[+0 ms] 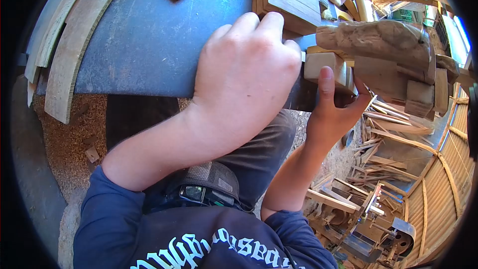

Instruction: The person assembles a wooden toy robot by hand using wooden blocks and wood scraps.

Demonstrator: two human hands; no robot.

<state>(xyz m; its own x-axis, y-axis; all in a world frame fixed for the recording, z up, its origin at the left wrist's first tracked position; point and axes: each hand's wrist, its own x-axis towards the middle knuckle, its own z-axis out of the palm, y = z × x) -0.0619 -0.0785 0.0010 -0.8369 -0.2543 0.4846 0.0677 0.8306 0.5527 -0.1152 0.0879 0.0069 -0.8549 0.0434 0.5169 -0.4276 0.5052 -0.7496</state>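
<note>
Peering from afar, I make out a scuffed blue-grey surface and coarse, grained wood about it. The small block is pale and squarish with softened edges, by the surface's near edge, toward the right. My left hand bends sharply at the knuckles close by; its fingertips are hidden, so I cannot tell what it grasps. My right hand sets its thumb upright over the small block's face, fingers off to the right; whether it grips, I cannot tell. A flat-faced big block stands beyond the left knuckles. Rightward, a knobbly block obstructs my view. Strips overlap at the left edge.
</note>
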